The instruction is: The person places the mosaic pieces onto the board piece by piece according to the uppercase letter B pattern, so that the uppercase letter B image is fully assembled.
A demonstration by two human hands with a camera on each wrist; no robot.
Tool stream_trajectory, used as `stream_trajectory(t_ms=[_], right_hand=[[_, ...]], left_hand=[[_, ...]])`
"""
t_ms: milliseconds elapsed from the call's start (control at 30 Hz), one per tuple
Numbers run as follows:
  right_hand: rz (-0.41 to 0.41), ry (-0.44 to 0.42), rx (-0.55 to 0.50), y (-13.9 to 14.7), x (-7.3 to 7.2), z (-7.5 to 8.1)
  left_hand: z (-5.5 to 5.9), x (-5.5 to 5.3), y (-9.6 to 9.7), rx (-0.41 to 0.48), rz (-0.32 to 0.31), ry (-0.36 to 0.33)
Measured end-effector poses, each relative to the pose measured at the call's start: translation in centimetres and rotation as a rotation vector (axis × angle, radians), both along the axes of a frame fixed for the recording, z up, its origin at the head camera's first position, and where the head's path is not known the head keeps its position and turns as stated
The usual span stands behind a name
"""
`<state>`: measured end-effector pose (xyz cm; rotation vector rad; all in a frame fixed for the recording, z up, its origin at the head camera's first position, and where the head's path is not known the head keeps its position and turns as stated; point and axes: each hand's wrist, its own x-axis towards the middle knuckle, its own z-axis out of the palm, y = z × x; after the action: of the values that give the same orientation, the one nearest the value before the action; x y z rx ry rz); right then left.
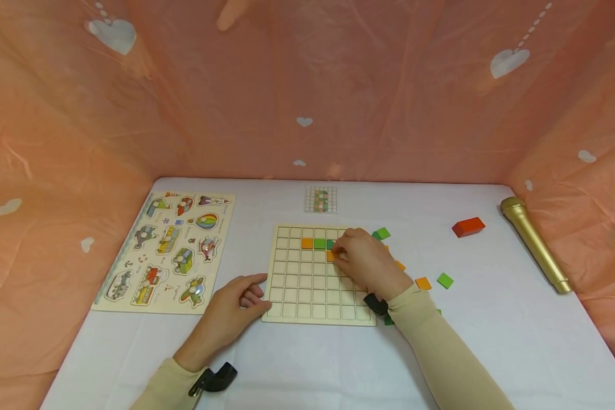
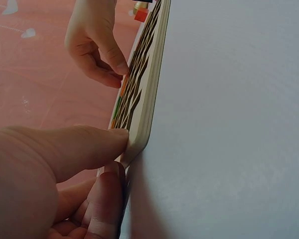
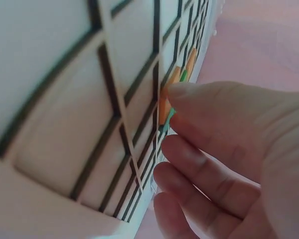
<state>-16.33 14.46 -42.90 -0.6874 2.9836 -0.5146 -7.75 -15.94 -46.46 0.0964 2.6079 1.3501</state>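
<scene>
A pale wooden grid board [image 1: 304,296] lies on the table. My left hand [image 1: 233,307] holds its left edge near the front corner; in the left wrist view the thumb [image 2: 89,147] overlaps the rim, with curled fingers beside it. Over the board's right side, my right hand [image 1: 366,259] pinches an orange tile [image 1: 330,256] between thumb and forefinger, at a cell in the second row used. In the row behind sit an orange tile [image 1: 307,244], a green tile [image 1: 320,244] and a darker green tile [image 1: 330,244], partly covered by fingers.
Loose tiles lie right of the board, including a green tile [image 1: 445,280] and an orange tile [image 1: 422,283]. A patterned grid card [image 1: 320,200] lies behind. A vehicle puzzle board [image 1: 171,256] is left; a red block [image 1: 468,227] and gold microphone [image 1: 535,245] are right.
</scene>
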Motion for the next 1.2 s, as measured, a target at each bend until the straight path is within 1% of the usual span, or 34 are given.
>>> stream_trajectory(t_ms=[200, 367, 533, 700, 833, 1033, 1100, 1200], right_hand=[[-0.026, -0.004, -0.047, 1.1, -0.3, 0.5], [-0.075, -0.003, -0.06, 2.6, -0.9, 1.7], [-0.143, -0.031, -0.064, 4.2, -1.2, 2.8], [-0.204, -0.082, -0.08, 5.6, -1.2, 3.4], [-0.26, -0.15, -0.098, 6.9, -0.7, 3.5], [-0.329, -0.246, -0.093, 9.2, 0.6, 2.9], [-0.345, -0.259, -0.081, 9.8, 1.0, 2.6], [-0.339, -0.238, -0.077, 10.7, 1.7, 2.1]], left_hand=[[0.1, -0.1, 0.0, 0.001, -0.003, -0.001], [0.1, -0.2, 0.0, 0.005, -0.007, 0.002], [0.1, -0.3, -0.1, 0.008, -0.011, 0.003], [0.2, -0.3, -0.1, 0.006, -0.009, -0.005], [0.1, -0.1, 0.0, 0.01, -0.007, -0.012], [0.0, -0.1, 0.1, 0.005, -0.009, -0.009], [0.1, -0.1, 0.0, 0.004, -0.008, -0.009], [0.2, 0.0, -0.2, -0.002, -0.005, -0.013]])
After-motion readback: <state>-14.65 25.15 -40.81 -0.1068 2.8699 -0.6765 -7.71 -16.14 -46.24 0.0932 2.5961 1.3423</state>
